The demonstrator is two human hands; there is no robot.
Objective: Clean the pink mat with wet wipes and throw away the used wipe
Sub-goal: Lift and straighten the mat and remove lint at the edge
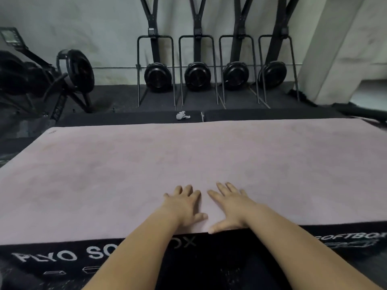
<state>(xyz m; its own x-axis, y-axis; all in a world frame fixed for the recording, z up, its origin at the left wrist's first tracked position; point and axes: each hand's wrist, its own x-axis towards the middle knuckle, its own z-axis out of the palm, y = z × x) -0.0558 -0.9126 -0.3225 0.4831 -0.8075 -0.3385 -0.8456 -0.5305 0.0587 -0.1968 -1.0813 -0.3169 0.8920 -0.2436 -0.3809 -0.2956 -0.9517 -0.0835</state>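
Gym floor, black machines (196, 76) against wall. Pink mat (125, 174) spread over plyo soft box (62, 256). Left hand (184, 206) and right hand (232, 208) flat near mat's near edge, fingers (222, 188) splayed, holding nothing. Crumpled wipe (182, 115) just beyond far edge. Wiping seemingly done; next, reach across, pinch wipe, bin it.

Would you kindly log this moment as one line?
left hand: flat on pink mat | right hand: flat on mat | crumpled wipe: beyond far edge

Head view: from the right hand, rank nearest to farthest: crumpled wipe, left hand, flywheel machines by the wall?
1. Left hand, beside it on the pink mat.
2. Crumpled wipe, past the mat's far edge.
3. Flywheel machines, against the wall.
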